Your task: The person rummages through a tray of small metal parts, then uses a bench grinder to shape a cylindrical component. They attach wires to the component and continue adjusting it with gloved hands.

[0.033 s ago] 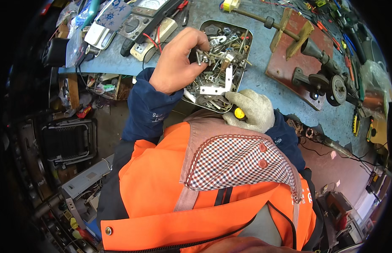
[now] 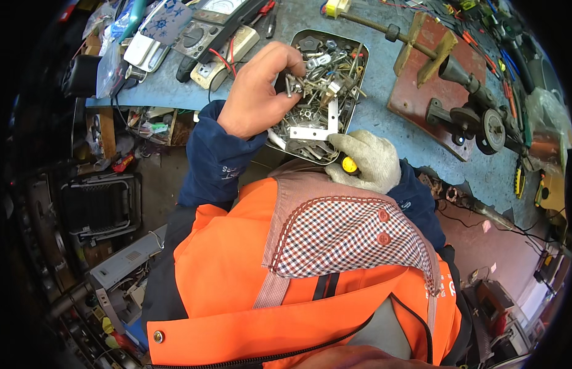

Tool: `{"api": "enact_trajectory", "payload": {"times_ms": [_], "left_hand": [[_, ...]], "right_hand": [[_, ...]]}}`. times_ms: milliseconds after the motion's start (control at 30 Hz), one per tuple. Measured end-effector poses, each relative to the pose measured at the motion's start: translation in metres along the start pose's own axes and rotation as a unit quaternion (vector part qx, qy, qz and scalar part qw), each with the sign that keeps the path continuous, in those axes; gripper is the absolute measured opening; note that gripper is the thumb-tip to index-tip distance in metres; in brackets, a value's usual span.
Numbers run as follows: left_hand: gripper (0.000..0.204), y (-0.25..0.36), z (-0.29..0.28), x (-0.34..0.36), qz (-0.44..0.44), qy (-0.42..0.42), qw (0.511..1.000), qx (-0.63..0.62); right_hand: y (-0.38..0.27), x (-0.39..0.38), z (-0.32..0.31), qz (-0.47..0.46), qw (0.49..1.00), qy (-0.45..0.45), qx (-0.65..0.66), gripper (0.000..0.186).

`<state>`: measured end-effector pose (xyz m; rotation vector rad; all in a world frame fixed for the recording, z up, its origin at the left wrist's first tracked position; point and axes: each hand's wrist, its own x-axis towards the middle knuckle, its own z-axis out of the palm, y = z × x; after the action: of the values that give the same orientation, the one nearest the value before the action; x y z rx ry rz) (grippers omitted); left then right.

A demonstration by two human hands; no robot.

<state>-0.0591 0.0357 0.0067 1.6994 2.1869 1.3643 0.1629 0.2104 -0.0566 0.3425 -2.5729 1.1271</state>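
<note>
A metal tin full of loose screws, bolts, nuts and small fittings sits at the bench's near edge. My bare left hand reaches over its left side. Its fingers and thumb are curled round a few small bolts. A white L-shaped bracket with holes lies on top of the hardware. My right hand, in a pale grey glove, is at the tin's near right corner, closed round a dark handle with a yellow end; the rest is hidden. Its index fingertip is beside the bracket's corner.
A multimeter with red leads and a white power strip lie left of the tin. To the right stands a reddish-brown board with a threaded rod and wheels. Hand tools crowd the bench's far right.
The white bracket has shifted very slightly left. The small hardware beside my left fingers lies a little differently. My right hand has hardly moved.
</note>
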Motion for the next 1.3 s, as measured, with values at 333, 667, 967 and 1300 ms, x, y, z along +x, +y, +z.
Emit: {"api": "enact_trajectory", "payload": {"times_ms": [333, 667, 967, 1300], "left_hand": [[0.063, 0.009, 0.001, -0.019, -0.065, 0.014, 0.996, -0.058], [0.064, 0.018, -0.018, -0.025, -0.068, 0.003, 0.997, 0.020], [0.047, 0.019, -0.006, -0.031, -0.089, 0.003, 0.993, 0.084], [0.034, 0.028, -0.002, -0.030, -0.064, -0.012, 0.990, 0.129]], "right_hand": [[-0.003, 0.002, 0.000, 0.003, 1.000, 0.011, 0.006, 0.056], [-0.007, 0.004, -0.001, 0.002, 0.999, 0.040, 0.024, 0.052], [-0.007, 0.003, 0.002, -0.023, 0.998, 0.064, 0.019, 0.054], [-0.010, 0.004, 0.001, -0.028, 0.996, 0.083, 0.021, 0.054]]}}
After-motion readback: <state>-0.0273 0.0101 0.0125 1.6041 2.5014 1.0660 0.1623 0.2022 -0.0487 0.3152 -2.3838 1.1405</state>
